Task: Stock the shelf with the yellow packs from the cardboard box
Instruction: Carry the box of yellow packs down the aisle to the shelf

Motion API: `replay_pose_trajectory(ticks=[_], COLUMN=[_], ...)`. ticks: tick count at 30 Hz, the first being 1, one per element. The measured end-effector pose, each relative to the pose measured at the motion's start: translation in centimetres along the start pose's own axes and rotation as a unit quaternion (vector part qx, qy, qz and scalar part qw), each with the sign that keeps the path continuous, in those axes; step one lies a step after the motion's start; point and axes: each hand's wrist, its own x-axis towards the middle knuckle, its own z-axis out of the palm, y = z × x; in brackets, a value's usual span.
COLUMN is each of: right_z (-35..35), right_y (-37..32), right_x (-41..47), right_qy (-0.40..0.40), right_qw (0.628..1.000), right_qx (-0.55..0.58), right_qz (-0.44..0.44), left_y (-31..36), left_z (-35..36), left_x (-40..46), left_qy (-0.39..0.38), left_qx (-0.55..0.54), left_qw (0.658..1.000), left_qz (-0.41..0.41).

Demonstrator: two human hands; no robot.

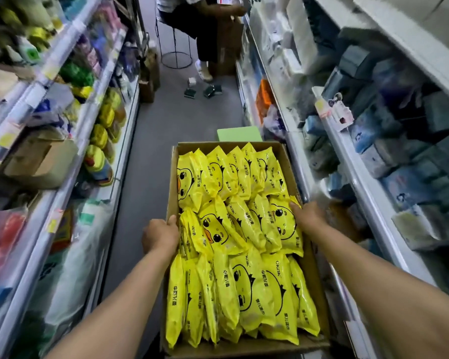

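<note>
Now fingers (pixel 172 219) gripping cardboard box (pixel 172 187), yellow packs (pixel 233 229) inside

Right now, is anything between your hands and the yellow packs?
Nothing visible. The cardboard box is open-topped, the yellow packs lie exposed; the left hand grips its left wall, the right hand rests on the packs.

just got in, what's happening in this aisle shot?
A person is at an open cardboard box full of yellow packs, set between two shelving runs. The left hand grips the box's left wall, fingers curled over the edge. The right hand rests on a pack in the middle row at the right side. No pack is lifted out yet. Another person sits on a stool further down the aisle.
</note>
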Motion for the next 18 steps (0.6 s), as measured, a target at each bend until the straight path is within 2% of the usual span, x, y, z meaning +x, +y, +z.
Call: replay_pose_trajectory(ticks=[4,13,18], right_z=[-1.3,-3.9,-4.4], right_y=[-5.5,-17.1,-21.5], right_x=[6.3,21.9,30.7], right_qy=[0.003,0.043,0.018], right_qw=[0.999,0.999,1.0], right_qx=[-0.028,-0.008,-0.013], right_qz=[-0.017,0.0,0.005], left_y=[5.4,21.1,27.9], left_z=[1.3,4.1,6.3], left_x=[6.6,21.6,27.8], left_qy=[-0.01,-0.022,-0.017], left_qx=[-0.015,-0.015,-0.015], left_qw=[1.0,1.0,1.0], left_qz=[-0.01,0.011,-0.003])
